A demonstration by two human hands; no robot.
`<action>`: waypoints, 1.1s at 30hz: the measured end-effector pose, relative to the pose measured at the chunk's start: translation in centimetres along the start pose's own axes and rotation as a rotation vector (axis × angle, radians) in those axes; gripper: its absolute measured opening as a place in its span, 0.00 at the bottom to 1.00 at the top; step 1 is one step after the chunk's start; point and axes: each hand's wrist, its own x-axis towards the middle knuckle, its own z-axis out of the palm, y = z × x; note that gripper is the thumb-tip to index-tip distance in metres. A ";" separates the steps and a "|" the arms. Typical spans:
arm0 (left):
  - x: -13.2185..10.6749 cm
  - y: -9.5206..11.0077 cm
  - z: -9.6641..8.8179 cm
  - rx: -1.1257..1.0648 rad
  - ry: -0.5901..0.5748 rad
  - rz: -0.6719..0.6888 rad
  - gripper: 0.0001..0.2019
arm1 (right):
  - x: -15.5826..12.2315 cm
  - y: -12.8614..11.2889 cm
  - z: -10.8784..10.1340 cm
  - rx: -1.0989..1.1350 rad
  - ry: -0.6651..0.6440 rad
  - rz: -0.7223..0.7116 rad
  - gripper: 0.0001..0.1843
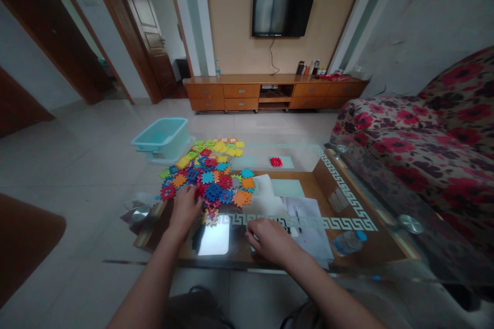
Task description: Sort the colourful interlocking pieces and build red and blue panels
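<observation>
A heap of colourful interlocking plastic pieces [214, 177] with notched edges spreads over the left half of the glass table. At its near left edge my left hand [187, 205] has its fingers closed on a red interlocking piece [199, 192], partly covered by the fingertips. My right hand [268, 236] hovers or rests near the table's front, fingers curled into a loose fist, with nothing visible in it. Alone on the far side of the glass lies a red square of interlocking pieces [276, 162]. A pale yellow piece [210, 217] sits at the heap's near edge.
A light-blue plastic tub [164, 138] stands beyond the heap's left. Papers [304, 221] and a clear bottle with a blue cap [349, 242] show at the right of the glass table [347, 190]. A floral sofa [424, 123] borders the right; a TV cabinet [241, 93] stands far back.
</observation>
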 end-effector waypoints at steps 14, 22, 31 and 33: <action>-1.5 4.0 -2.8 -1.034 0.071 -0.359 0.18 | 0.3 1.0 -0.3 0.279 0.148 -0.012 0.13; -3.0 8.9 -1.7 -1.607 -0.235 -0.608 0.24 | 1.6 1.8 1.0 0.908 0.253 0.045 0.11; -4.3 10.3 -1.5 -1.589 -0.400 -0.516 0.21 | 2.5 2.4 2.4 1.282 0.079 0.203 0.22; -4.4 10.0 -1.2 -1.541 -0.441 -0.447 0.20 | 2.6 2.3 2.4 1.278 0.054 0.235 0.24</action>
